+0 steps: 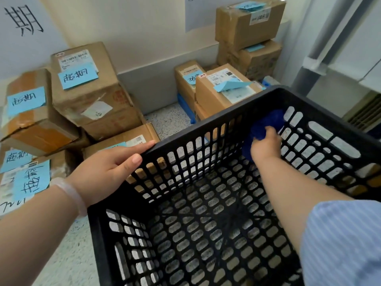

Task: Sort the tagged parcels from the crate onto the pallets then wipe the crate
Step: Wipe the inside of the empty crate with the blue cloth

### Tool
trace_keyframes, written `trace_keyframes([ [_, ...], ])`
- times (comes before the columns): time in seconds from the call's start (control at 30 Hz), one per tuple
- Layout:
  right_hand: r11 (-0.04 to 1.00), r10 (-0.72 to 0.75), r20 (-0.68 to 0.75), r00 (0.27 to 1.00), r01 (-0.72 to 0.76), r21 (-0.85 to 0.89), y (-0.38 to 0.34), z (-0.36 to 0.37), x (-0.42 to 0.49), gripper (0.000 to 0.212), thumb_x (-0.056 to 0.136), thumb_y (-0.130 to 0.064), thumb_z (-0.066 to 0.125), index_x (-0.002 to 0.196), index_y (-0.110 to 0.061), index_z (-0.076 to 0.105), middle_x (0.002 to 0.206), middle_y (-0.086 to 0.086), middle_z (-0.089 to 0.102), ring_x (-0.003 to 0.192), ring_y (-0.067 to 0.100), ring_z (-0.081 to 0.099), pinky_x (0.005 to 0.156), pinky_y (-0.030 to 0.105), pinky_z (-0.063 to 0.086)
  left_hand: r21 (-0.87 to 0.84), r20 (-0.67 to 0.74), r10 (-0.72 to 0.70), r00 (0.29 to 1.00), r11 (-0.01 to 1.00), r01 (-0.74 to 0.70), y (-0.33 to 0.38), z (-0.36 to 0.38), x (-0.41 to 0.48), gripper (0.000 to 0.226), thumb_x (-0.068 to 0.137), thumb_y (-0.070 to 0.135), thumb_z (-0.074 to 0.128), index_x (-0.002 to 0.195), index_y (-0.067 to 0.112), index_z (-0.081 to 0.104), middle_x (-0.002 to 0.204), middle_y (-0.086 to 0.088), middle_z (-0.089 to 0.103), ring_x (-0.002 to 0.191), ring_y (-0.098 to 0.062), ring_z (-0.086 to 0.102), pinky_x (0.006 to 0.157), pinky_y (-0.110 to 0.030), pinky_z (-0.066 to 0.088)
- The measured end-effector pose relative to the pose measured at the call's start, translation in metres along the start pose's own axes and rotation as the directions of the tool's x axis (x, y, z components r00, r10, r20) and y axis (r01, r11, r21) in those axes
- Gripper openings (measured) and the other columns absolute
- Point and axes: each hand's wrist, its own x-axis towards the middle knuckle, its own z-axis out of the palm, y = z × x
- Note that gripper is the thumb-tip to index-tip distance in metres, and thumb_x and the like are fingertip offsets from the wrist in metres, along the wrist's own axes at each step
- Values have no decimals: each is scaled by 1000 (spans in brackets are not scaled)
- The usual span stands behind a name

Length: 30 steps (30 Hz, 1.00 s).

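The sorting is looking finished: the crate (216, 120) is holding no parcels, only its bare slotted bottom, and the tagged parcels are sitting in two groups, a pile (88, 93) to the left and a stack (247, 23) at the back right, over a blue pallet (185, 108). The wiping is what is going on now. The right hand (266, 143) is bunching a blue cloth (266, 122) in curled fingers and pressing it against the inside of the far wall, up near the rim. The left hand (107, 168) is gripping the left rim, fingers laid along the top and thumb hooked inside, steadying the crate. Judging by where the cloth is, the other walls and the bottom are probably waiting to be wiped. Room is tight: the pile is crowding the crate's left corner, and the stack is sitting just behind the far wall. A strip of speckled floor (169, 118) is lying open between the two groups
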Motion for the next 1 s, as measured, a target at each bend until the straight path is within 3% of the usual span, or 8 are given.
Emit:
trace_keyframes([
  [0.13, 840, 291, 45, 956, -277, 467, -2, 47, -27, 41, 95, -1, 38, 134, -12, 42, 125, 13, 50, 105, 25, 47, 96, 38, 38, 34, 5, -7, 1000, 999, 7, -3, -1, 2, 47, 67, 91, 23, 114, 87, 29, 120, 45, 43, 116, 9, 45, 93, -11, 32],
  [0.27, 818, 367, 21, 930, -333, 469, -7, 72, -55, 39, 92, 4, 42, 129, -10, 46, 126, 16, 51, 107, 32, 52, 101, 41, 43, 50, 21, 2, 1000, 999, -3, -4, 0, 3, 45, 73, 81, 23, 117, 85, 26, 131, 36, 46, 125, 5, 43, 100, -23, 32],
  [0.5, 807, 455, 117, 883, -464, 365, -34, 99, -113, 37, 90, -2, 48, 125, -14, 48, 135, 15, 48, 111, 37, 53, 99, 48, 46, 94, 37, -28, 999, 995, 24, -2, 0, 2, 45, 81, 82, 22, 123, 72, 35, 142, 23, 49, 126, 4, 42, 96, -20, 30],
  [0.67, 610, 517, 380, 767, -641, 466, -63, 119, -186, 40, 96, -7, 47, 135, -13, 43, 122, 14, 52, 107, 33, 55, 86, 37, 44, 92, 31, -36, 999, 995, 33, -1, -1, 2, 52, 89, 73, 28, 137, 57, 40, 143, 18, 51, 132, -6, 44, 97, -20, 29],
  [0.8, 816, 282, 550, 786, -498, 293, -64, 142, -239, 33, 86, -7, 55, 114, -23, 46, 123, 12, 56, 109, 34, 59, 93, 36, 50, 129, 35, -28, 999, 991, 24, -2, -1, 2, 54, 88, 73, 23, 138, 59, 38, 144, 14, 51, 133, -10, 45, 99, -24, 33],
  [0.87, 934, 157, 566, 810, -308, 183, -59, 150, -255, 28, 91, -6, 50, 116, -19, 46, 130, 12, 49, 110, 31, 53, 92, 27, 42, 147, 29, -32, 999, 989, 27, -4, -1, 2, 56, 85, 72, 22, 138, 61, 37, 143, 13, 53, 131, -11, 46, 100, -27, 35],
  [0.93, 998, -63, 573, 817, 57, 30, -50, 145, -255, 39, 92, -1, 46, 129, -13, 47, 134, 11, 40, 112, 31, 49, 93, 25, 38, 162, 30, -34, 999, 986, 29, -4, -1, 2, 57, 84, 73, 21, 138, 62, 37, 143, 12, 53, 130, -12, 47, 100, -29, 37],
  [1.0, 872, -295, 676, 676, 479, -98, -36, 130, -236, 40, 92, -3, 46, 130, -15, 51, 132, 10, 40, 116, 33, 49, 94, 26, 38, 157, 30, -37, 999, 987, 32, -4, -1, 2, 56, 87, 76, 21, 138, 61, 37, 143, 12, 53, 131, -11, 46, 99, -27, 35],
])
